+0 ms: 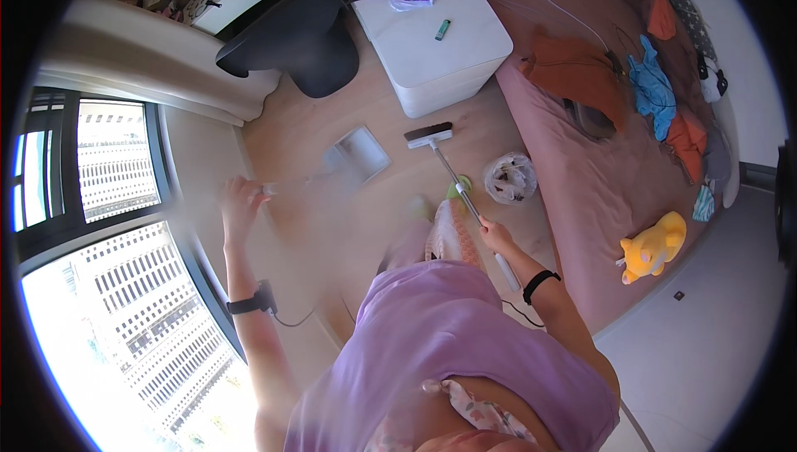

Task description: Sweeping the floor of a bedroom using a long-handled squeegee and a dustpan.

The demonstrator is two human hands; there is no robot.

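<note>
My right hand (496,235) is closed around the metal handle of a broom (449,170). The broom's white head with dark bristles (428,134) rests on the wood floor, near the corner of a white cabinet. Over to the left, my left hand (241,198) grips the pale end of a long dustpan handle (269,189); haze blurs much of that handle. The grey-white dustpan (364,154) is at floor level, left of the broom head and apart from it. What the pan contains is too unclear to tell.
A bin lined with a clear bag (510,178) holds some litter beside the bed (560,203). Green slippers (461,187) are on my feet. Ahead stand a white cabinet (436,66) and a black chair (299,41). Windows (118,159) line the left. A yellow plush toy (654,248) lies on the bed.
</note>
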